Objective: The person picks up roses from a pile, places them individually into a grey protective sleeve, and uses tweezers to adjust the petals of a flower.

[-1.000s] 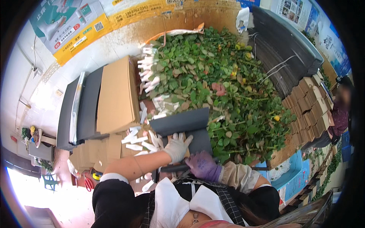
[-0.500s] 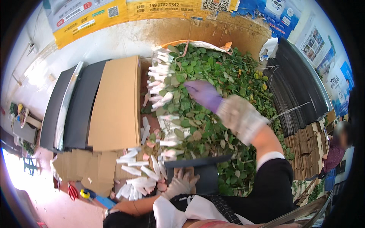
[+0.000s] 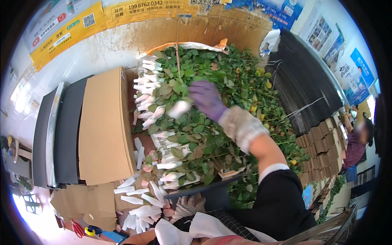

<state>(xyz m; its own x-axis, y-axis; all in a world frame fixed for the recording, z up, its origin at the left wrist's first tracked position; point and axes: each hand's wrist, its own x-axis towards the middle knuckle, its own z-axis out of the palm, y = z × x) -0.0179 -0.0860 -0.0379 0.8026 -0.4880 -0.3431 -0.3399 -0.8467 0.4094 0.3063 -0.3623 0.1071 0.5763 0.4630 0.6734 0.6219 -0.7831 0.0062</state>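
My right hand [image 3: 206,100], in a purple glove with a pale cuff, is closed over the heap of green leafy rose stems [image 3: 228,77]. A blurred rose in a white net sleeve [image 3: 179,109] sticks out beside its fingers; the grip on its stem is hidden. My left hand [image 3: 188,207], in a whitish glove, rests low near my body by a black sheet [image 3: 216,197], fingers apart and partly hidden. Left of it lie loose white net sleeves [image 3: 143,211]. Several sleeved rose heads [image 3: 149,87] line the heap's left edge.
Brown cardboard sheets [image 3: 102,126] and black sheets [image 3: 67,130] stand at left. Black sheets [image 3: 304,81] and folded brown cardboard [image 3: 318,149] are stacked at right. Red scissors [image 3: 77,229] and a yellow-blue tape roll [image 3: 90,231] lie lower left. Another person [image 3: 354,143] is at far right.
The view has swung, shifting the scene leftward. My right hand, earlier reaching over the leaves, now has a sleeved rose at its fingers. My left hand stays low by the black sheet.
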